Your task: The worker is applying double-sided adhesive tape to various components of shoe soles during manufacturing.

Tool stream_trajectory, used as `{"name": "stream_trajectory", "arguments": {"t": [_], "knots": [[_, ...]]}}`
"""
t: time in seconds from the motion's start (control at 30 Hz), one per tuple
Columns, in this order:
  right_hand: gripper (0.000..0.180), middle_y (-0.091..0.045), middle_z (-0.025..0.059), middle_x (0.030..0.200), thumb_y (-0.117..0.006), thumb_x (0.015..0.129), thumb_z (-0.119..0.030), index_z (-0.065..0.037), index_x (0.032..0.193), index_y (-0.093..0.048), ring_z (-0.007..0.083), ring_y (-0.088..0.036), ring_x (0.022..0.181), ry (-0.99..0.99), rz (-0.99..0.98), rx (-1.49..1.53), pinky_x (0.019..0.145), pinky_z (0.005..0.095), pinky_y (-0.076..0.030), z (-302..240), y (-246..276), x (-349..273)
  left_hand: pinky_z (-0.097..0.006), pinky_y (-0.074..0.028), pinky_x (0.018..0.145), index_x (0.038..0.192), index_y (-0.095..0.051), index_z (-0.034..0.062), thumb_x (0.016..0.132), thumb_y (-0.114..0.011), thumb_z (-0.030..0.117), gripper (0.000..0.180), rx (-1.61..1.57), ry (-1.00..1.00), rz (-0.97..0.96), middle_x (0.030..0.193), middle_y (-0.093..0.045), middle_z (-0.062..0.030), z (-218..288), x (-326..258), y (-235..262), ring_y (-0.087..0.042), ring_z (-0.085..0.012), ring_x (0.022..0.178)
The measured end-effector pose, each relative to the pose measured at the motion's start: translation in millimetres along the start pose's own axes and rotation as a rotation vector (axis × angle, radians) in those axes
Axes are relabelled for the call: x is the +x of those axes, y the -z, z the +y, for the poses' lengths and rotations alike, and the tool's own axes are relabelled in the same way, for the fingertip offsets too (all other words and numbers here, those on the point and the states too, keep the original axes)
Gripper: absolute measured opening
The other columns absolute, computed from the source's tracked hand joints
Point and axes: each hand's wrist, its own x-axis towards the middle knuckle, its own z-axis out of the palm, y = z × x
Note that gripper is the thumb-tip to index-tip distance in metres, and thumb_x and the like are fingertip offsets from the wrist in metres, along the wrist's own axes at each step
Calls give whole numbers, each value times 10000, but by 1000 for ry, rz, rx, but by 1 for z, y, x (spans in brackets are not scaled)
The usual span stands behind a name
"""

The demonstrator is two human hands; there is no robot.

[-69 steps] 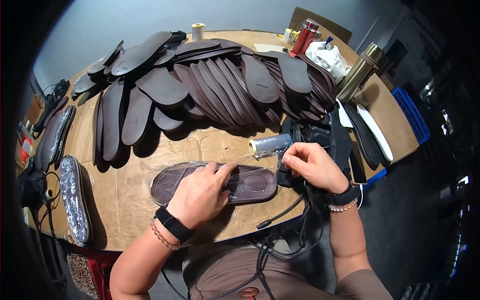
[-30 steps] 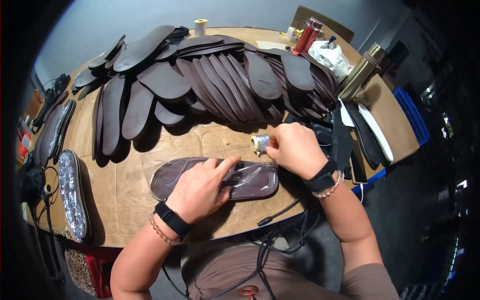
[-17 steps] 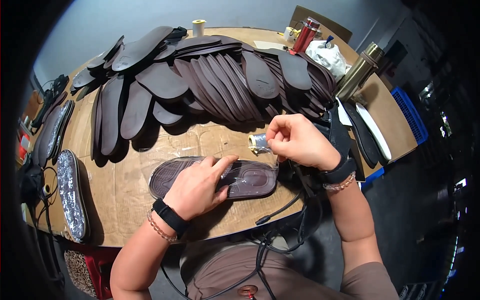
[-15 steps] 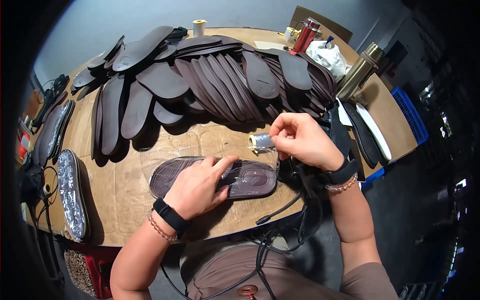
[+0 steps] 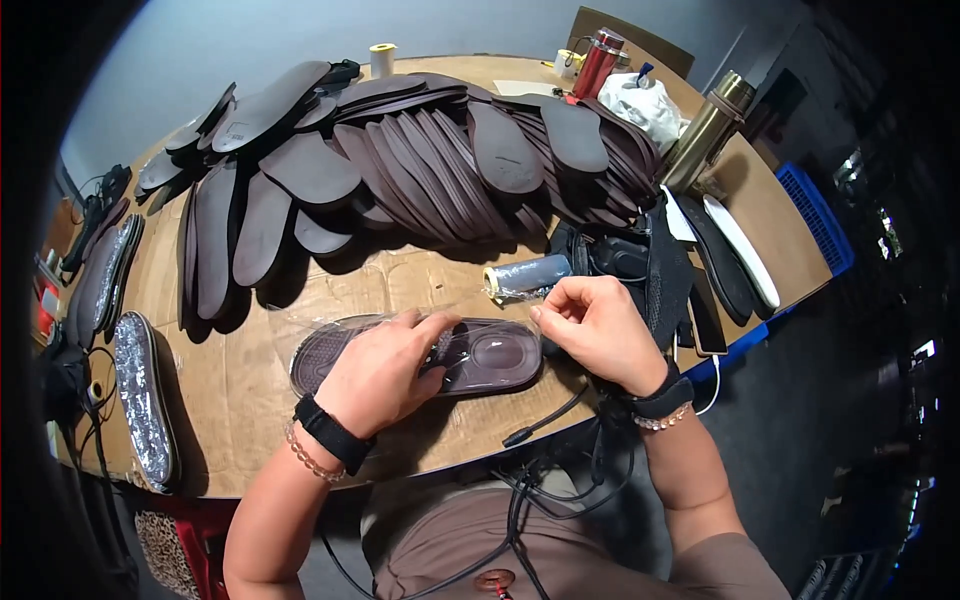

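Brown insole (image 5: pixel 480 355) in clear film lies flat on near table (image 5: pixel 250 370). Left hand (image 5: pixel 385 370) presses on it, fingers spread. Right hand (image 5: pixel 595 330) pinches film edge near tape roll (image 5: pixel 527 277); insole stack (image 5: pixel 420 160) far.

One view only, worn on the head, looking steeply down from close above onto the bench (image 5: pixel 250 400), which fills the middle of the frame. The fisheye lens bends the bench's far edge into an arc along the top, and dark corners ring the picture. Both forearms enter from the lower edge, with the person's lap at bottom centre.
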Motion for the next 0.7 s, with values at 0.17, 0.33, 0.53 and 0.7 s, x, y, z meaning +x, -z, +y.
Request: {"name": "stream_trajectory", "arguments": {"t": [0.17, 0.33, 0.53, 0.7], "knots": [[241, -666, 49, 651, -771, 897, -142, 63, 793, -698, 58, -585, 609, -16, 18, 106, 599, 258, -499, 5, -6, 0, -414, -560, 771, 1288, -670, 57, 874, -743, 124, 426, -134, -2, 83, 939, -693, -171, 4, 7, -4, -684, -319, 817], [238, -640, 4, 643, -764, 918, -139, 54, 797, -694, 31, -540, 606, -31, 22, 190, 568, 239, -462, 12, -10, -1, -347, -522, 608, 1192, -739, 4, 916, -729, 135, 305, -439, 234, 50, 720, -684, -115, 23, 18, -5, -631, -185, 592], [240, -618, -31, 657, -765, 945, -136, 42, 803, -691, 13, -513, 613, -15, 24, 284, 548, 226, -432, 14, -13, 0, -346, -521, 582, 1149, -749, 36, 904, -750, 141, 266, -351, 75, 302, 691, -676, -111, 49, 29, -13, -639, -222, 561], [230, -620, -47, 672, -754, 965, -119, 33, 802, -699, -2, -502, 617, -16, 28, 406, 539, 211, -410, 13, -16, -2, -349, -529, 648, 1018, -738, 16, 903, -773, 162, 189, -269, -20, 338, 828, -675, -144, 42, 41, -22, -661, -251, 668]]}}
